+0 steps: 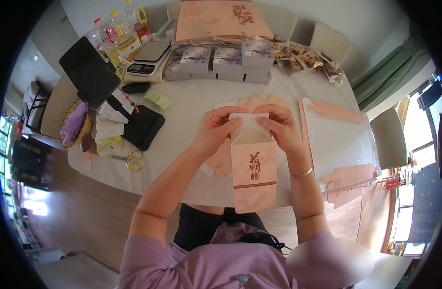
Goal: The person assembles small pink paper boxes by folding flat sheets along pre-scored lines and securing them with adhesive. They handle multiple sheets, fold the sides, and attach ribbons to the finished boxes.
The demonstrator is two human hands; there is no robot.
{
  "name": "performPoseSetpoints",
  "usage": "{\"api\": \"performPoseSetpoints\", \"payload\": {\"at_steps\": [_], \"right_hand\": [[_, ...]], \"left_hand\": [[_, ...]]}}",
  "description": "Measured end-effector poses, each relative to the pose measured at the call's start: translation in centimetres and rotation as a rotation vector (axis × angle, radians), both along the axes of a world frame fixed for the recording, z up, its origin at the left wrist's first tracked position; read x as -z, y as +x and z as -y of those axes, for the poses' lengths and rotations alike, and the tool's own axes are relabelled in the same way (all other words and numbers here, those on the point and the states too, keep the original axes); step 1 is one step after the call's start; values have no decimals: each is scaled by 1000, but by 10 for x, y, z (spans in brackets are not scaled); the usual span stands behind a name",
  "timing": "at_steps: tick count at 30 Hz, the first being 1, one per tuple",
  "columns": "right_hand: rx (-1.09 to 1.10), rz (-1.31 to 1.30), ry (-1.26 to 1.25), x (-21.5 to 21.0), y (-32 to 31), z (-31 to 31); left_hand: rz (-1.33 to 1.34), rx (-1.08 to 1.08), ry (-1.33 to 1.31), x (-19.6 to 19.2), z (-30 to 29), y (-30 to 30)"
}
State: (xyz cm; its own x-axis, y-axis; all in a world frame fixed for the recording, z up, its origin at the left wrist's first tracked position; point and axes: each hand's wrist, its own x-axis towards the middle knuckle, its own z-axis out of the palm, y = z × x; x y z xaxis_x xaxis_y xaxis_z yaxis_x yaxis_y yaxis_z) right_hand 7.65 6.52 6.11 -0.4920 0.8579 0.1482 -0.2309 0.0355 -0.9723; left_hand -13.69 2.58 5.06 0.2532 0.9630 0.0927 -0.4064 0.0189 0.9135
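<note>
A pink paper box (254,178) with dark printed characters hangs toward me over the table's near edge, its white inner flap (250,124) turned up at the far end. My left hand (220,126) pinches the flap's left corner between thumb and fingers. At the right corner, my right hand (278,124) grips the same flap in a like pinch. Behind and under my hands lie more pink paper pieces (252,102), partly hidden by the hands and the box.
Flat pink cartons (348,178) and a white sheet (339,139) lie at the right. Gold-handled scissors (133,160), a tablet on a stand (93,67) and a kitchen scale (152,52) stand at the left. Stacked printed boxes (226,60) and wrapped packets (307,58) line the back.
</note>
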Motion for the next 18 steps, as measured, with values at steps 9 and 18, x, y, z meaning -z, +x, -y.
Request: {"api": "performPoseSetpoints", "payload": {"at_steps": [9, 18], "right_hand": [[-77, 67, 106, -1, -1, 2], [681, 14, 218, 6, -9, -5]], "left_hand": [[0, -6, 60, 16, -6, -4], [-451, -377, 498, -4, -14, -27]]}}
